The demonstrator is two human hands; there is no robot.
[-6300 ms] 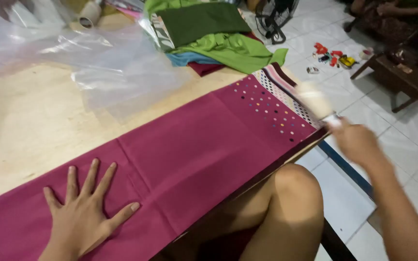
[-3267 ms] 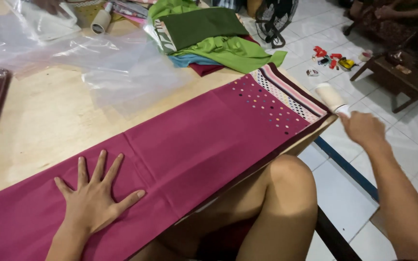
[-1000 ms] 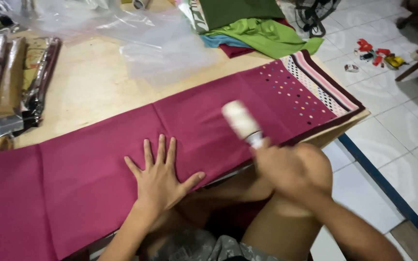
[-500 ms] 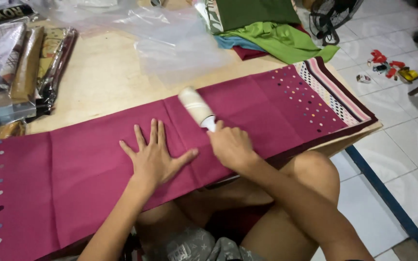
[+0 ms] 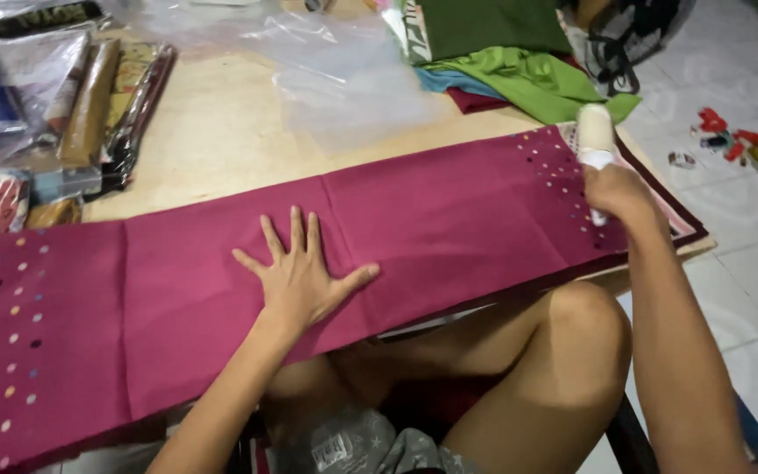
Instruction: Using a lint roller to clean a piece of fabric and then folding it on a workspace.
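1. The left hand [image 5: 302, 279] lies flat, palm down, on the magenta scarf [image 5: 449, 215], its fingers spread wide apart and its thumb pointing toward the right; it grips nothing, only presses on the cloth.
2. The right hand [image 5: 618, 195] is closed around the handle of a lint roller [image 5: 595, 132], whose pale cylinder head rests on the dotted end of the scarf, pointing away from the person.
3. The scarf lies stretched lengthwise along the near edge of the light wooden table [image 5: 212, 132], from the left border of the view to the table's right corner. Its middle is plain magenta; both ends carry small coloured dots, and the right end shows a striped border partly hidden by the roller and the hand.
4. The two hands are well apart, the left near the middle of the scarf and the right at its right end.
5. Behind the scarf, clear plastic sheeting [image 5: 353, 79] lies on the table.
6. At the far right of the table sits a pile of folded fabrics [image 5: 502, 53], dark green on top, with bright green, blue and dark red beneath.
7. On the left of the table lie several packaged fabrics in plastic wrappers [image 5: 72, 96].
8. The person's bare knee [image 5: 585, 320] shows below the table edge.
9. On the white tiled floor [image 5: 747, 254] to the right lie small red and yellow toys [image 5: 734, 145].
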